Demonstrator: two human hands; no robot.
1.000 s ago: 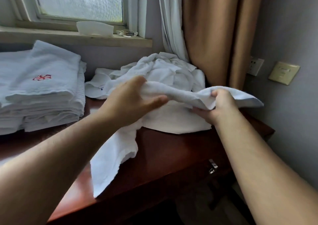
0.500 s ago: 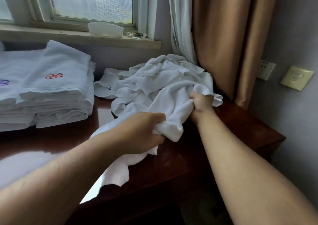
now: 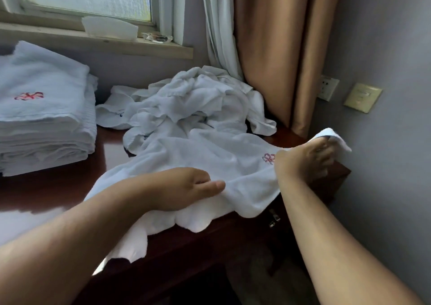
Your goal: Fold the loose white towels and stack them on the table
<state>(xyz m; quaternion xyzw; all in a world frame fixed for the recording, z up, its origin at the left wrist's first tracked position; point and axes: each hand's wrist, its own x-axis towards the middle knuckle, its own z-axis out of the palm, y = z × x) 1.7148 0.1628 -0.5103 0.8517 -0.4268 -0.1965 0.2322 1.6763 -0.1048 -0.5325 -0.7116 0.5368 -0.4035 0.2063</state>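
Observation:
A white towel (image 3: 210, 157) with a small red embroidered mark is spread across the dark wooden table (image 3: 46, 190), its near edge hanging over the front. My left hand (image 3: 184, 188) holds the towel's near edge, thumb on top. My right hand (image 3: 310, 157) grips the towel's right end, lifted above the table's right corner. Behind lies a heap of loose white towels (image 3: 198, 99). A stack of folded white towels (image 3: 42, 118) with a red mark sits at the left.
A window sill (image 3: 93, 41) holds a white box and a glass dish. White and tan curtains (image 3: 268, 48) hang behind the heap. The grey wall (image 3: 384, 141) with a socket and a switch plate stands close on the right.
The bunched towel has been pulled out and spread across the table. My right hand moved right with its end; my left hand loosened from a fist to a thumb-on-top hold.

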